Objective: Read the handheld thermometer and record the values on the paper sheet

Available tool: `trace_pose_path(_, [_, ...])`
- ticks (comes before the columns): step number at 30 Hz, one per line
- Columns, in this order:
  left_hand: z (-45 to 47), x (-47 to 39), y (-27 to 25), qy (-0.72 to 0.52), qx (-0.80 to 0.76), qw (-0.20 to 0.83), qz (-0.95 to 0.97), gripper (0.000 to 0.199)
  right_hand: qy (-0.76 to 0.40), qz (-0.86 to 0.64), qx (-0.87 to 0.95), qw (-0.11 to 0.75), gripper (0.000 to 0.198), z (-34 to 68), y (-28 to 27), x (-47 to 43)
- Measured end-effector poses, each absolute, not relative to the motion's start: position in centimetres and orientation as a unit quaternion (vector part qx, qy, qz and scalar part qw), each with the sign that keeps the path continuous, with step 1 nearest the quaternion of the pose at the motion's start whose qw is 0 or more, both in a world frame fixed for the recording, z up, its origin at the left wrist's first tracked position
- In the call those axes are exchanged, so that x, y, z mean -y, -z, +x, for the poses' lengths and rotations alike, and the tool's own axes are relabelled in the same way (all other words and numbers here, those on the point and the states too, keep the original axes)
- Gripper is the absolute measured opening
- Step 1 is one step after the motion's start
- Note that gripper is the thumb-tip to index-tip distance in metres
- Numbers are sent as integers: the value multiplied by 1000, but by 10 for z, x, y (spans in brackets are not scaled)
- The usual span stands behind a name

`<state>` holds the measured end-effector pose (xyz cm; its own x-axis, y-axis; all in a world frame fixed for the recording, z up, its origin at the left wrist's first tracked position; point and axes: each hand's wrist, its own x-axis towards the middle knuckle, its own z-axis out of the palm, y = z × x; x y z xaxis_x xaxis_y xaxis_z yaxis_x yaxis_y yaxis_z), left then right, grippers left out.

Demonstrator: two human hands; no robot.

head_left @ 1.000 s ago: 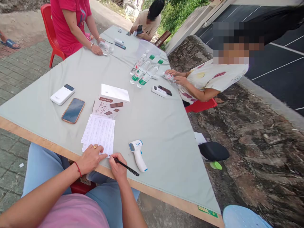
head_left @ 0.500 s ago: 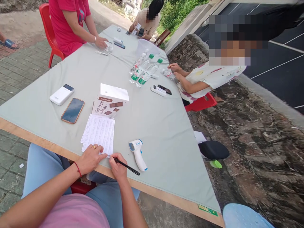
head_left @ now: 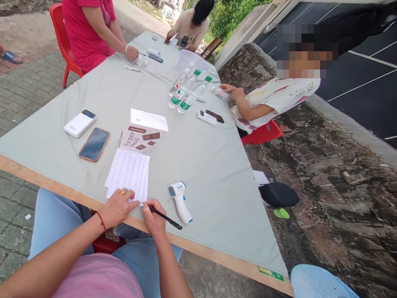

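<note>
My left hand [head_left: 120, 207] lies on the lower edge of the written sheets of paper [head_left: 130, 174], its fingers extended and a ring on one of them. My right hand [head_left: 155, 217] grips a black pen [head_left: 169, 220], with the tip at the bottom right corner of the top sheet. Rows of small handwriting cover that sheet. Just beyond the paper stands a white "Super Meal" box [head_left: 147, 130]. To the right of my right hand lies a white and blue infrared thermometer [head_left: 180, 203].
A phone [head_left: 94, 144] and a white power bank [head_left: 80, 123] lie left of the box. Water bottles [head_left: 192, 94] stand farther back, near a clear basin [head_left: 192, 61]. Other people sit around the table [head_left: 217, 186]; one person's hands [head_left: 234, 92] hold a bottle at the right side.
My hands and the pen have barely moved. The person in pink has drawn a hand in slightly, the person at the right has shifted their hands on the bottle, and the far person has lowered something white.
</note>
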<state>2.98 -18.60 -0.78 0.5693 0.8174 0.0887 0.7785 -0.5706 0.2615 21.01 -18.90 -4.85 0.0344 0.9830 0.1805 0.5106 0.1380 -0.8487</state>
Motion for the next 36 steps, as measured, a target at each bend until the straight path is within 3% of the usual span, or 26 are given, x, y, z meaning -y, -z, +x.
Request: trace_pose_path(36, [29, 185, 12, -108, -448, 83, 883, 26, -297, -596, 616, 422, 13, 211, 51, 189])
